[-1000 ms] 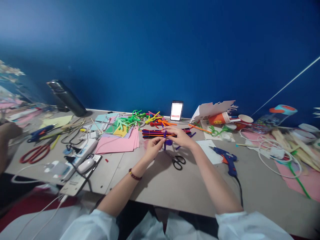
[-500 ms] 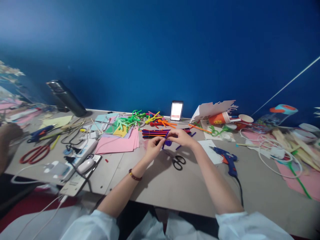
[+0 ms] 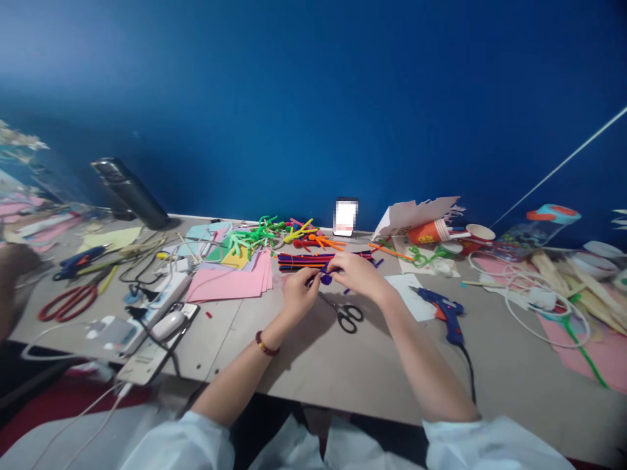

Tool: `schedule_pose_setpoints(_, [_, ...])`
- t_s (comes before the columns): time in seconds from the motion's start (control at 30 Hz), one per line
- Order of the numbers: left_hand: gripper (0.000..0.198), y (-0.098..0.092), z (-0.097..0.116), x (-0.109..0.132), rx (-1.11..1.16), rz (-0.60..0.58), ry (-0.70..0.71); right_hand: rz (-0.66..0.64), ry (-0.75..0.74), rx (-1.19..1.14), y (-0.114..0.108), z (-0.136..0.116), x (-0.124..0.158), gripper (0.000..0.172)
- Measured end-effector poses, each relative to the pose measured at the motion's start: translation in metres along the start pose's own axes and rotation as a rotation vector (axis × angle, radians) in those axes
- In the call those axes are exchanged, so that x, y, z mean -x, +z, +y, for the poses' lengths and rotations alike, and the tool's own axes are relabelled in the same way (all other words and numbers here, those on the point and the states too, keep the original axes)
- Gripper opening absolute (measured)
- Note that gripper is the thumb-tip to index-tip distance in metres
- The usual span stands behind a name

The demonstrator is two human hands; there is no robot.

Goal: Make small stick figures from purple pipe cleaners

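Between my two hands is a purple pipe cleaner [image 3: 325, 277], bent and partly covered by my fingers. My left hand [image 3: 300, 292] pinches it from the left, its fingertips close to those of my right hand [image 3: 356, 274], which grips it from above on the right. Just below lie black-handled scissors [image 3: 349, 318], their blades pointing up under my hands. Behind my fingers is a banded bundle of dark pipe cleaners [image 3: 298, 261], mostly purple with some red and orange. Short purple pieces [image 3: 378, 263] rest to the right of the bundle.
A blue glue gun [image 3: 448, 310] lies right of my hands on white paper. Left are pink paper sheets [image 3: 230, 284], a power strip [image 3: 164, 300] with cables and red-handled scissors [image 3: 68, 301]. A phone [image 3: 345, 217] stands against the wall. Another person's hand [image 3: 17, 267] is at far left.
The purple pipe cleaner stood upright between my fingers and is now lower and bent. My left hand has turned slightly, and both hands have drawn closer together.
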State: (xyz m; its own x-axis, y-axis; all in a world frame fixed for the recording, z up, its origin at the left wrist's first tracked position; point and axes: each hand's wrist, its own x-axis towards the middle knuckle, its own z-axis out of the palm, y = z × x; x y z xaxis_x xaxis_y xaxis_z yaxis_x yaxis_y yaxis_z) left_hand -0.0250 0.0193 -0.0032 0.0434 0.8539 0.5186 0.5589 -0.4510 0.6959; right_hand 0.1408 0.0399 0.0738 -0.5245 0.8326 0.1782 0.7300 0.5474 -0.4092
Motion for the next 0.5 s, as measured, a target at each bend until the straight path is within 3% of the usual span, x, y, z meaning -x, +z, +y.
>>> schedule_pose_setpoints(0.2, [0.018,0.000,0.004,0.005,-0.208,-0.107,0.134,-0.041,-0.032,0.070,-0.003,-0.006,0.005,0.016])
schedule_pose_setpoints(0.33, [0.019,0.002,-0.002,0.006,-0.283,-0.128,0.332,-0.017,-0.081,0.032,-0.004,-0.003,0.003,0.017])
schedule_pose_setpoints(0.5, [0.019,0.005,-0.007,0.007,-0.237,-0.143,0.466,-0.035,-0.067,-0.078,-0.005,0.010,-0.001,0.017])
